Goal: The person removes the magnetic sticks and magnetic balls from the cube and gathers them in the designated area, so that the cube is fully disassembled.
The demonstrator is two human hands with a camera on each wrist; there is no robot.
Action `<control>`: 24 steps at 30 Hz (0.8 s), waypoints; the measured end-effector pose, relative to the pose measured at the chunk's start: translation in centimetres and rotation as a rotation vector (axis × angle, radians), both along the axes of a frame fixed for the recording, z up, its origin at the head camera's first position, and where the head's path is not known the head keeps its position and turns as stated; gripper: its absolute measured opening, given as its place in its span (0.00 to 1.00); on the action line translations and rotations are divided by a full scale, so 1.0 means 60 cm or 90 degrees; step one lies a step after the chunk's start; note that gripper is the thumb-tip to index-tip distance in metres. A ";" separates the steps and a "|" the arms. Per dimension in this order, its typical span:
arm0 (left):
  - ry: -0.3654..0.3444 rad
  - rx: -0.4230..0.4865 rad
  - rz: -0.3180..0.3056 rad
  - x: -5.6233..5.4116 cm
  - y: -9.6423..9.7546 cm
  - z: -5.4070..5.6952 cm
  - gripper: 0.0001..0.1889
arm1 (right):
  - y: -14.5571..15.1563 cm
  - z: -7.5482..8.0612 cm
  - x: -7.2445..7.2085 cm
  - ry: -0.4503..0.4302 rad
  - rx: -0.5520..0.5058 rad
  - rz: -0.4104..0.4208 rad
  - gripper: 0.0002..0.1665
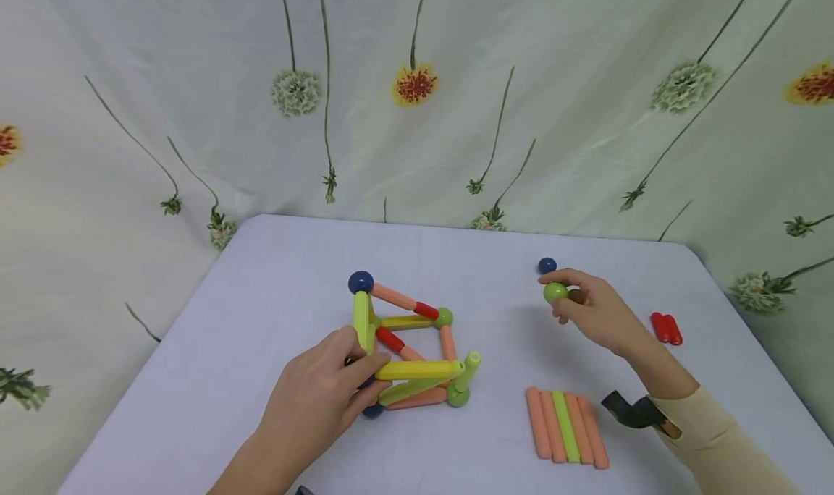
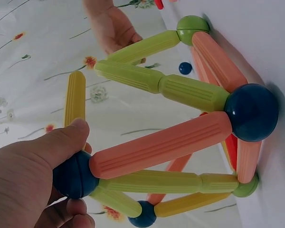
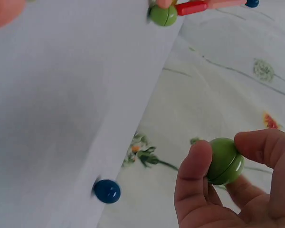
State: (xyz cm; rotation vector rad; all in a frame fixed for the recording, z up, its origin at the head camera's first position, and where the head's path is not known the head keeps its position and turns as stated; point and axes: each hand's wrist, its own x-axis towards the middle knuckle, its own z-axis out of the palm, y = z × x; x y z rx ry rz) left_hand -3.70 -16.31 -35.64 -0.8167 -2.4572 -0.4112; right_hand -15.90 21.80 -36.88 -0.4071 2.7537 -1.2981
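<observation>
A frame of ridged rods and balls stands on the table, in yellow, light green, salmon and red with blue and green balls. My left hand grips a raised blue ball at its near corner, the thumb by the foot of a yellow rod. That rod's other end carries no ball. On the right, my right hand pinches a loose green ball between thumb and fingers, above the tabletop. Beyond this hand a blue ball lies on the table.
Several salmon rods and one light green rod lie side by side at the front right. Two short red rods rest farther right. A flowered cloth hangs behind the white table.
</observation>
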 end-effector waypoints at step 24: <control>0.009 0.002 -0.010 0.003 -0.002 0.001 0.19 | 0.087 -0.088 -0.169 -0.073 0.179 -0.153 0.27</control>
